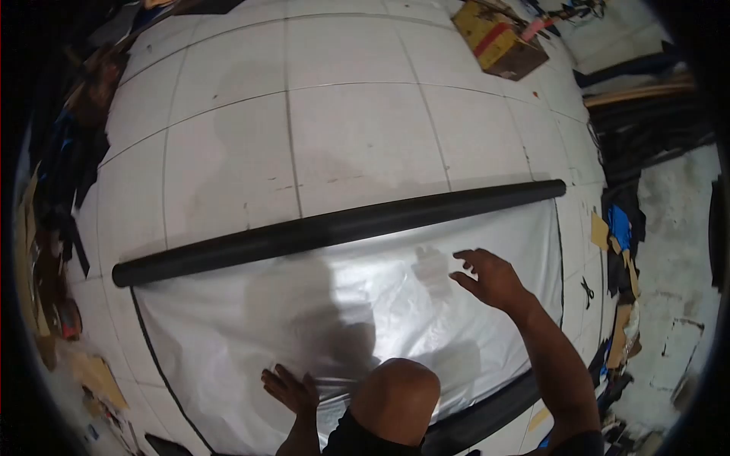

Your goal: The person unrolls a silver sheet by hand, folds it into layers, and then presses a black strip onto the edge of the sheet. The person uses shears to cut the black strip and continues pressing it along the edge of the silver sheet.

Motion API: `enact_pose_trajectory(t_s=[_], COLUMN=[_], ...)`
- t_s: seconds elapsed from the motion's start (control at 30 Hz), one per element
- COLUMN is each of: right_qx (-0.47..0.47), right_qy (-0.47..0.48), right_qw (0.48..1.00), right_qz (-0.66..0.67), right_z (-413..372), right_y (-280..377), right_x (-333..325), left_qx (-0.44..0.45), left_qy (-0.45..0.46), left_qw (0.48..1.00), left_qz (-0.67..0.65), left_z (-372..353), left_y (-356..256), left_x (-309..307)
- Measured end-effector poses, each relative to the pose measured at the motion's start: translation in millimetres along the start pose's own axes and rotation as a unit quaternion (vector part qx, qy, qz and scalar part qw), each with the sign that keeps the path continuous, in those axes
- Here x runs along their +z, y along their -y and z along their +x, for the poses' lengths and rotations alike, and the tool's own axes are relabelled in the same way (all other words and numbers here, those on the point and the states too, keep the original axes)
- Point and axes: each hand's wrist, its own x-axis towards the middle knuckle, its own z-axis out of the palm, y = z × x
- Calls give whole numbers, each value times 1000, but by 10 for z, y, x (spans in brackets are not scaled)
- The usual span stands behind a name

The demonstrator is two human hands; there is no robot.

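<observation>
A silver, shiny sheet (220, 334) with dark edges lies spread over the tiled floor, wrinkled in places. Its far end runs into a long black roll (327, 230) that slants across the view. My left hand (291, 389) rests on the near left part of the sheet, fingers spread and holding nothing. Above the sheet's right half hovers my right hand (490, 280), its fingers apart and slightly curled, with its shadow on the silver surface. My bent knee (399, 395) is over the near edge, where more black material (483, 414) shows.
Black-handled scissors (587, 293) lie on the floor at the right. A yellow and brown box (498, 42) stands at the far right. Scraps and dark material (76, 163) line the left side, and more dark rolls (646, 125) lie along the right.
</observation>
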Motion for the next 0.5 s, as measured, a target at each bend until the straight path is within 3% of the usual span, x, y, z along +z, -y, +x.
enact_pose_trajectory(t_s=[0.17, 0.4, 0.5], right_qx=[-78, 125, 113], right_qy=[-33, 202, 136], right_qw=[993, 961, 976], right_qz=[-84, -141, -131], right_z=[-275, -978, -865], right_y=[-373, -1503, -1954], right_x=[-219, -439, -339], left_qx=[14, 20, 21], left_qy=[-54, -198, -203], left_qw=[998, 980, 979], left_qz=[-5, 16, 24], left_z=[-40, -14, -4], left_y=[33, -218, -235], left_x=[120, 5, -26])
